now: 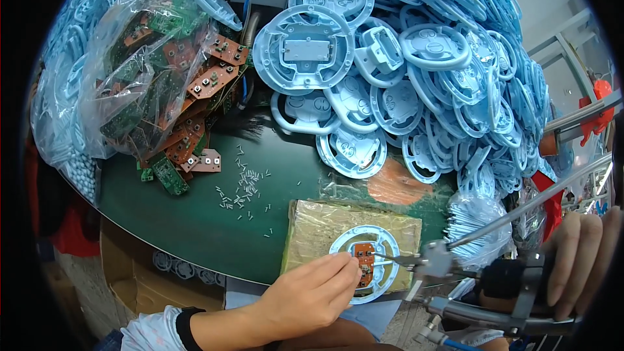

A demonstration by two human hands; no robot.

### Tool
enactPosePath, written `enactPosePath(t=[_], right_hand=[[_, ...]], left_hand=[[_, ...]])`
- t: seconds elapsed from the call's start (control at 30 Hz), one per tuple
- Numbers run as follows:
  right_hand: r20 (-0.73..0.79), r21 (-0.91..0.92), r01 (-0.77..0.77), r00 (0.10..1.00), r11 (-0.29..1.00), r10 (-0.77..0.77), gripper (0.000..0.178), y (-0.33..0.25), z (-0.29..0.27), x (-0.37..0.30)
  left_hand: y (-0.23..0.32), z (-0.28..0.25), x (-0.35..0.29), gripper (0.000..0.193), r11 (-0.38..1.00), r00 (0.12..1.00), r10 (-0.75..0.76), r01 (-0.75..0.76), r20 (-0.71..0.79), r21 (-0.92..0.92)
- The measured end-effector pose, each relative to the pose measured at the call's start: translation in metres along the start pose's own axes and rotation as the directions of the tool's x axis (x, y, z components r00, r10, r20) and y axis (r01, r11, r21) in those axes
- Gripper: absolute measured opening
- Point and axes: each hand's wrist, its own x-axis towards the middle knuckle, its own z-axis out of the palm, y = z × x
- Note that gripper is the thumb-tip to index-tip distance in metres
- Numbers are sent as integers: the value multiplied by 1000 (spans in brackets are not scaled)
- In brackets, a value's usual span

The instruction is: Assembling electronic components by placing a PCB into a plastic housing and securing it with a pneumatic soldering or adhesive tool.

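A light-blue toy steering wheel part (392,277) lies on a tape-covered, yellowish block (322,221) near the table's front edge. Inside its ring sits an orange-brown circuit board (364,275). My left hand (309,296) reaches over the ring's left side, fingers pinched together at the board's edge; whatever is between the fingertips is hidden. From the right, the thin bit of an arm-mounted power screwdriver (504,278) points at the board's upper part. My right hand (580,257) has its fingers curled over the black screwdriver body, partly cut by the dark picture rim.
Loose screws (247,185) lie scattered on the green table (188,211). At left, a clear plastic bag (130,78) spills circuit boards. Many blue wheel parts (435,58) are heaped behind and right. A metal arm (539,195) crosses the right side; a cardboard box (133,270) stands below the table.
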Motion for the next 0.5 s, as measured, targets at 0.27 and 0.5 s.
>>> enactPosePath(t=[0.27, 0.5], right_hand=[[124, 103, 168, 976, 980, -180, 9, 37, -38, -20], [260, 133, 56, 962, 990, -89, 7, 27, -52, -17]], left_hand=[[0, 1, -3, 25, 999, 1000, -27, 27, 0, -41], [1, -11, -1, 44, 1000, 998, -11, 11, 61, 10]])
